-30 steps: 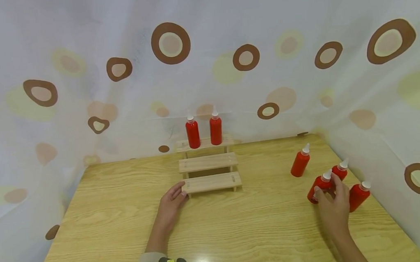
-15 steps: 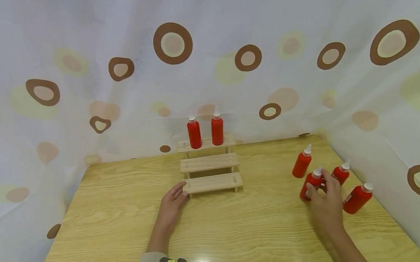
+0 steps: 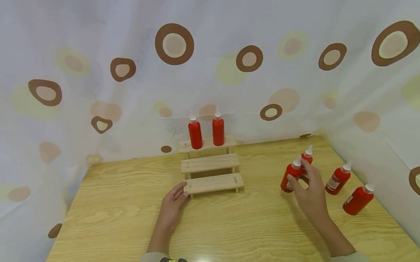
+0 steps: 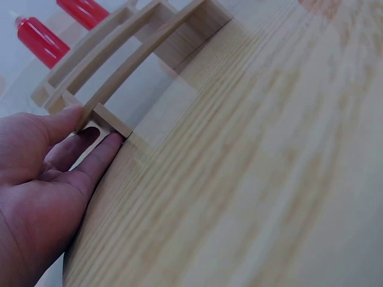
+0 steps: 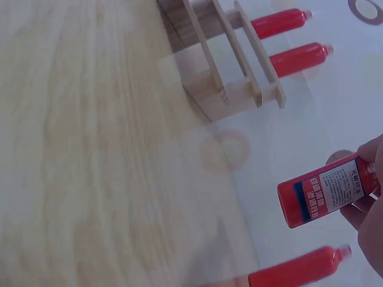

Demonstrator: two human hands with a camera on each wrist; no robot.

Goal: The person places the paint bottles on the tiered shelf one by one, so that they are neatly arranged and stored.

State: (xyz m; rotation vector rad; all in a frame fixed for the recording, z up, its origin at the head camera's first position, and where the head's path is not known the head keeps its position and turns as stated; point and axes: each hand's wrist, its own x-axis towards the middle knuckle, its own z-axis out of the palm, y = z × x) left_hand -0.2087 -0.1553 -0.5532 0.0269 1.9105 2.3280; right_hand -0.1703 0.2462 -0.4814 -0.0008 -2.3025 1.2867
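Observation:
My left hand grips the left end of the lowest step of a three-step wooden rack. In the left wrist view the thumb lies against the step's end, other fingers lower down by the table. My right hand holds a red squeeze bottle with a white nozzle. Its printed label shows in the right wrist view, the bottle's base clear of the fingers. Two matching red bottles, a left one and a right one, stand upright on the top step.
Behind the right hand, partly covered, stands another red bottle. Further right are two more, a labelled one and a nearer one. The wooden table meets a patterned curtain at the back and sides.
My right hand has lifted a red bottle from the group on the right and carried it left toward the rack. My left hand keeps its place on the rack.

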